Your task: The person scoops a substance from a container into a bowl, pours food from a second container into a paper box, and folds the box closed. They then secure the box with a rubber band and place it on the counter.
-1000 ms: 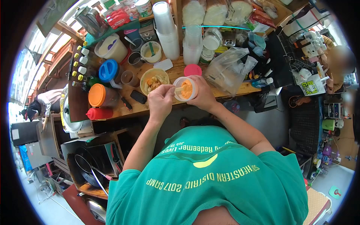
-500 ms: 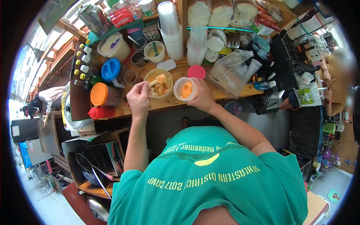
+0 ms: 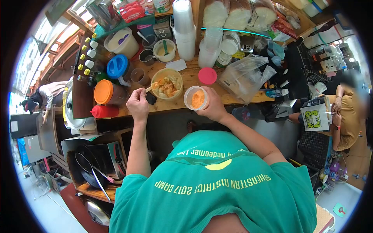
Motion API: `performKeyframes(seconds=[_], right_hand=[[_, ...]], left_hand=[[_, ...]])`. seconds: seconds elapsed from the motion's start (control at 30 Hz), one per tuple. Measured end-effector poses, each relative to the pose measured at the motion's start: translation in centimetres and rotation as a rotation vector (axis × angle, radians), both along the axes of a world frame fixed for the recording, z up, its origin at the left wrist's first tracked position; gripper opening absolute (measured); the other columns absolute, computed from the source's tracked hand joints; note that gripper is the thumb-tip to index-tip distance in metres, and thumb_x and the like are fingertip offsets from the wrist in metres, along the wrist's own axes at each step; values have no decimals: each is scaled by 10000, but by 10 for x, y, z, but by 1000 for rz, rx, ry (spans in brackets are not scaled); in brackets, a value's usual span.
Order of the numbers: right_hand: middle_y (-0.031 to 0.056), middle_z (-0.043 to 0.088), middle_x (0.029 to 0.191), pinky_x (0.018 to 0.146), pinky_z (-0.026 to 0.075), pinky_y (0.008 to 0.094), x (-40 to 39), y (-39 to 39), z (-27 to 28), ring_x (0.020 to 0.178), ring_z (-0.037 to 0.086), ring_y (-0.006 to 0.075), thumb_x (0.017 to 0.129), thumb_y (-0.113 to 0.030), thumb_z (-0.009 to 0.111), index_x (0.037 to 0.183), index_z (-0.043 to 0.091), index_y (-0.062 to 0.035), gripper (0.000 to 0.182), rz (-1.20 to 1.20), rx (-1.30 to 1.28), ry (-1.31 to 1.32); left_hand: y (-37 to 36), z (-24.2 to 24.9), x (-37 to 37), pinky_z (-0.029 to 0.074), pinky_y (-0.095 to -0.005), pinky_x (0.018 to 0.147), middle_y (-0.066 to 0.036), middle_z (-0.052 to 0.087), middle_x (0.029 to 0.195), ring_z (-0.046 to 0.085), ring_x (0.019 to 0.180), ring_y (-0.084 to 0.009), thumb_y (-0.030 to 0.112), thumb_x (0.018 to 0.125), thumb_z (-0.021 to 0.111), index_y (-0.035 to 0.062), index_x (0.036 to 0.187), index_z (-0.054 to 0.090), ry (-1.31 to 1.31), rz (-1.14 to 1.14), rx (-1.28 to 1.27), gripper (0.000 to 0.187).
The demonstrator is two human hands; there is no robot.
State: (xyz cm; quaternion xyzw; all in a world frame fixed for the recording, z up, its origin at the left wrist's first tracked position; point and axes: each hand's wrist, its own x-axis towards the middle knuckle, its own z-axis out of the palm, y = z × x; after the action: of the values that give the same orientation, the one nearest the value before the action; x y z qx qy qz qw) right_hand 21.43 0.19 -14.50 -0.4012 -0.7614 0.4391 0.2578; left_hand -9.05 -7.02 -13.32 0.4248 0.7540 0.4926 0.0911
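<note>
Cupping round translucent plastic tub (image 3: 189, 97)

The open, whitish tub (image 3: 189, 95) contains orange food (image 3: 197, 99).

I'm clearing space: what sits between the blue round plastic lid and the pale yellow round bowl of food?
In the head view, a translucent brownish cup stands between the blue lid and the bowl.

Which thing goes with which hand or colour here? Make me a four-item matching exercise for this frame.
Things:
1. Spoon
2. Cup with orange contents
3. Loose round lid
4. Squeeze bottle

Hand or colour:
A. Red
B. Held in the right hand
C. Pink
D. Held in the left hand

Pairs: 1-D, 2-B, 3-C, 4-A
</note>
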Motion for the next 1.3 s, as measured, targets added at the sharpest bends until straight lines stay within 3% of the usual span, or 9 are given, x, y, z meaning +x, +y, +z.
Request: performKeyframes(seconds=[0.5,0.6,0.67,0.77,0.87,0.97,1.13,1.23,1.3], right_hand=[[155,538,1284,1053,455,418,0,-5,-4,1222,543,350,588,-150,885,1359,484,-58,874,-15,-14,23],[149,547,1275,1052,455,416,1,-4,-6,1213,549,344,587,-148,886,1354,492,-59,867,-28,-14,36],[148,552,1268,1052,455,414,0,-4,-8,1207,553,343,585,-146,884,1350,494,-55,863,-36,-16,55],[151,566,1246,1048,457,414,-2,-1,-8,1200,559,344,586,-155,882,1340,504,-46,850,-55,-6,68],[160,582,1221,1042,458,421,-11,5,-11,1193,564,349,594,-186,882,1328,521,-39,831,-50,61,86],[165,594,1214,1037,456,439,-23,13,-7,1194,569,356,610,-241,885,1319,543,-40,813,-34,188,188],[169,587,1273,1058,453,429,-25,14,54,1229,565,338,621,-264,905,1360,510,-33,869,-17,94,273],[162,579,1279,1070,451,419,-28,12,66,1229,567,313,622,-245,907,1377,493,-38,885,-63,24,398],[155,577,1277,1071,452,419,-35,8,80,1233,566,303,617,-237,907,1382,487,-37,895,-79,0,496]], left_hand=[[33,-18,30,542,-340,665,-191,728,839,723,731,-260,81,953,669,-25,978,726,-138,-20,38,123],[30,-17,28,549,-355,695,-184,733,880,723,780,-295,66,950,663,-22,976,724,212,-122,161,110],[32,-16,21,521,-294,664,-142,719,840,653,696,-157,65,964,666,-25,1000,716,655,-233,146,109],[27,24,40,551,-376,743,-184,730,904,709,820,-333,39,914,671,-11,974,713,150,-164,109,88],[19,51,60,549,-389,747,-175,728,894,699,823,-340,32,887,680,-4,959,711,65,-383,35,85],[27,68,86,445,-427,760,-108,679,775,644,790,-301,67,844,702,88,902,715,376,-701,79,63],[29,124,99,451,-407,897,-100,714,914,646,935,-281,125,841,712,82,935,740,614,-730,188,107],[26,111,96,461,-433,957,-117,709,1094,648,1030,-283,184,911,690,61,1069,717,389,-483,426,201],[35,69,103,468,-450,1023,-112,667,1247,635,1137,-286,224,980,643,29,1237,638,-646,-318,363,322]])
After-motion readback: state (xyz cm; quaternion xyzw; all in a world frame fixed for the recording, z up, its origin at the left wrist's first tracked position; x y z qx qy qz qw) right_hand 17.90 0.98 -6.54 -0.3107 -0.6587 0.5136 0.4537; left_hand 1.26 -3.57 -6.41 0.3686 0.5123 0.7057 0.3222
